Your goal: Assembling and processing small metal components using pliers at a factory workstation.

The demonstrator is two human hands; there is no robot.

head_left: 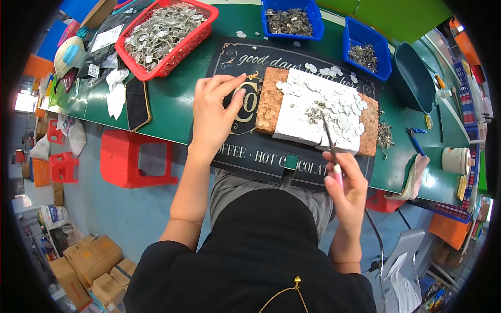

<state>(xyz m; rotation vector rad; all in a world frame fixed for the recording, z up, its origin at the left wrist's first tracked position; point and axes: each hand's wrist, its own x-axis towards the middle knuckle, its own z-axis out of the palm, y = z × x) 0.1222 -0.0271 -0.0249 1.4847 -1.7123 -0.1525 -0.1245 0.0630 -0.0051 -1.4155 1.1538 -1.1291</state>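
My right hand (347, 185) is closed around dark tweezers (330, 136) with a white and pink grip. Their tip touches a small cluster of metal bits (315, 112) on a white slab (297, 125). Many flat white pieces (347, 117) lie scattered and overlapping over the slab's right and far parts. Brown cork-like blocks (270, 99) show at both ends of the slab. Left of the slab, my left hand (215, 109) hovers over the dark printed mat (237, 148). Its thumb and index finger are bent toward each other, with a gap and nothing visible between them.
A red basket (172, 58) of clear pieces stands far left. Two blue bins (319, 32) (383, 70) hold small metal parts. A dark green tub (415, 78), pliers (416, 140), a cloth (415, 177) and loose metal parts (385, 135) lie right. A phone-like black case (138, 104) is left.
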